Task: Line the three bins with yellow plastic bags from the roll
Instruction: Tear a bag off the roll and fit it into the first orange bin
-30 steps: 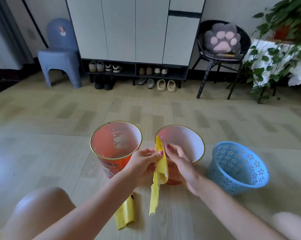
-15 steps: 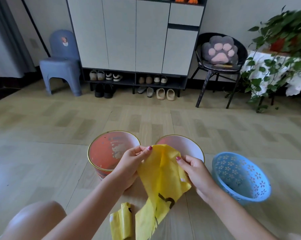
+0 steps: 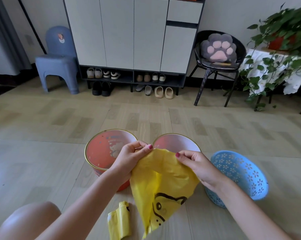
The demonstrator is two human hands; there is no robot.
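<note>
Nearest: roll of yellow bags (image 3: 119, 220) lying on the floor (image 3: 42, 161), just left of the hanging bag's bottom, a bare knee (image 3: 25, 220) at lower left.

Yellow bag (image 3: 161, 184) hangs in front of the person, duck print low on it, long axis running down and toward the camera, mouth edge up at the hands. Left hand (image 3: 127, 161) pinches the mouth edge at its left, fingers (image 3: 147, 146) curled tight on the film. Right hand (image 3: 198, 166) pinches the edge at its right, fingers curled on it too. Hands near each other, mouth only a little parted, looks like the opening step, not yet spread.

Just beyond the hands: orange bin (image 3: 103, 153) on the left, white-lined bin (image 3: 178, 142) in the middle and partly hidden behind the bag, blue basket bin (image 3: 241, 175) to the right, tilted. All three unlined, so the task looks at its start.

Key relation: the bag mouth sits right over the middle bin's near rim, the bin straight ahead of and below the fingers; both hands about equally near. Orange bin closer to left hand.

Far: shoe cabinet (image 3: 129, 32), blue stool (image 3: 57, 63), chair with paw cushion (image 3: 217, 47), plant (image 3: 284, 32)
</note>
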